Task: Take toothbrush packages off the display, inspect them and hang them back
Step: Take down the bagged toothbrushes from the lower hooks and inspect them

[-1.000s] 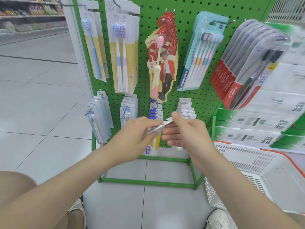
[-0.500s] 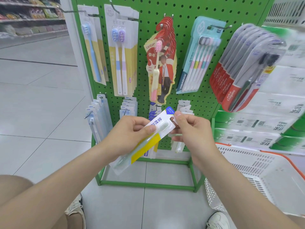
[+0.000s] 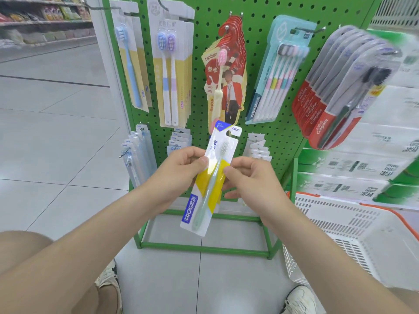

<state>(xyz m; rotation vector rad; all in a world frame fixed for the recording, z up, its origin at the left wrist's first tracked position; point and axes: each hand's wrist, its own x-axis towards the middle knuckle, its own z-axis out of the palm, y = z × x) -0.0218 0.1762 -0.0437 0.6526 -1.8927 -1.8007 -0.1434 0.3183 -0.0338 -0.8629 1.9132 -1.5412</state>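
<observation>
- Package point(image 3: 212, 180): off its hook, held nearly upright with its front toward the person, before the lower middle of the display point(image 3: 278, 137).
- Left hand point(image 3: 179, 173) and right hand point(image 3: 251, 180) each grip one side edge, thumbs on the front and fingers curled behind.
- Progress, as I judge it: taking off is done and inspection is under way. Hanging it back by the top hole is left.
- Other packs point(image 3: 335, 91) hang on hooks, and a basket point(image 3: 353, 225) stands by the display's right edge.

A white plastic basket point(image 3: 317, 210) with an orange rim sits on the grey tiled floor point(image 3: 56, 137) to my right. Green-and-white paper packs point(image 3: 362, 168) are stacked behind it. Stocked shelves point(image 3: 45, 17) run far off on my left.
</observation>
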